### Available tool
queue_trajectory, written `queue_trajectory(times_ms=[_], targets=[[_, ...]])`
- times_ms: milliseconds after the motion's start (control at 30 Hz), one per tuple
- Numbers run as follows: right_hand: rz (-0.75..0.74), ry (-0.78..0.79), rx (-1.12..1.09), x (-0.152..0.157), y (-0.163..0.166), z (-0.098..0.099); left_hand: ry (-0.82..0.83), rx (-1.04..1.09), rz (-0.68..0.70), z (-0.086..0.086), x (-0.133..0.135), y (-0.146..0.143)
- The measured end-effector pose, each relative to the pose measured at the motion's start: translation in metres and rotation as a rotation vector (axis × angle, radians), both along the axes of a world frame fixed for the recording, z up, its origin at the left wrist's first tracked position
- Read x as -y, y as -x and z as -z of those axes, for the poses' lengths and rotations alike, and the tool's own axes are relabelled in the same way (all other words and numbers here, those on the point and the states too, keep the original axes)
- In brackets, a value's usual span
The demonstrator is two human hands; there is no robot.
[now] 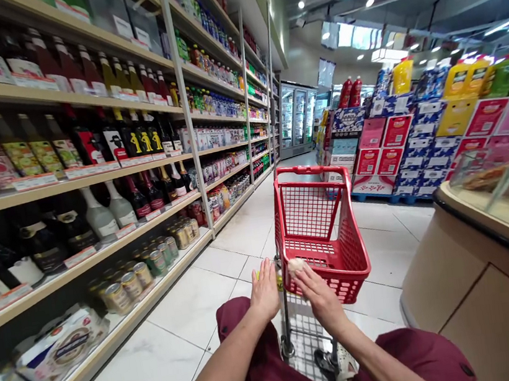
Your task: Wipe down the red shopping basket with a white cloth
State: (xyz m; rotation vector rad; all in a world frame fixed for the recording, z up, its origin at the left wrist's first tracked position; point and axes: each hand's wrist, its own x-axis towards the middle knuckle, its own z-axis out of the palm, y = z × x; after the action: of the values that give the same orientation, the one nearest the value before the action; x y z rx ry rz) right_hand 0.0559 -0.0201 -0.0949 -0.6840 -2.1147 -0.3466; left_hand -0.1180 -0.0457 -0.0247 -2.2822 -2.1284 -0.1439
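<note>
Maroon-trousered knees (423,352), foreground; red cart basket (323,250), ahead, between them; right hand (324,301), fingers nearly straight, tips at small whitish item (296,265) by basket's near edge, grip indeterminable; left hand (264,295), fingers extended together beside yellow item (280,282), hold indeterminable; bottle shelving (152,166), left; stacked cartons (382,161), right

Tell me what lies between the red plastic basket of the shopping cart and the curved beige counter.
White glossy floor tiles with dark seams lie between the red plastic basket and the curved beige counter, as the head view shows.
</note>
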Motion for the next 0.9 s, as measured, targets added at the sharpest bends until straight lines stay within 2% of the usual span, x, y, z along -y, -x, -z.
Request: queue_trajectory(times_ms=[67,133,200,300,367,500,567,700,800,900], targets=[[-0.027,-0.006,0.047,0.0,0.007,0.015,0.016,-0.002,0.007,0.003,0.005,0.005],[-0.015,0.022,0.058,0.004,0.0,0.024,0.022,0.003,0.054,0.005,0.008,0.003],[0.02,0.058,0.017,0.007,-0.014,0.017,0.013,0.018,0.086,0.006,0.008,-0.005],[0.073,0.081,-0.089,0.008,-0.032,-0.007,-0.05,0.045,0.111,0.007,0.008,-0.021],[0.088,0.072,-0.109,0.008,-0.038,-0.012,-0.095,0.05,0.143,0.009,0.01,-0.03],[0.068,0.103,0.011,0.016,-0.049,0.011,-0.084,0.016,0.255,0.018,0.014,-0.044],[0.092,0.132,0.003,0.018,-0.056,0.017,-0.077,0.006,0.277,0.023,0.013,-0.05],[0.159,0.108,-0.12,0.012,-0.064,0.009,-0.113,0.002,0.314,0.029,0.013,-0.061],[0.127,0.08,-0.081,0.012,-0.067,0.012,-0.127,-0.017,0.367,0.031,0.013,-0.067],[0.149,0.125,-0.056,0.018,-0.08,0.012,-0.113,-0.045,0.375,0.03,0.014,-0.07]])
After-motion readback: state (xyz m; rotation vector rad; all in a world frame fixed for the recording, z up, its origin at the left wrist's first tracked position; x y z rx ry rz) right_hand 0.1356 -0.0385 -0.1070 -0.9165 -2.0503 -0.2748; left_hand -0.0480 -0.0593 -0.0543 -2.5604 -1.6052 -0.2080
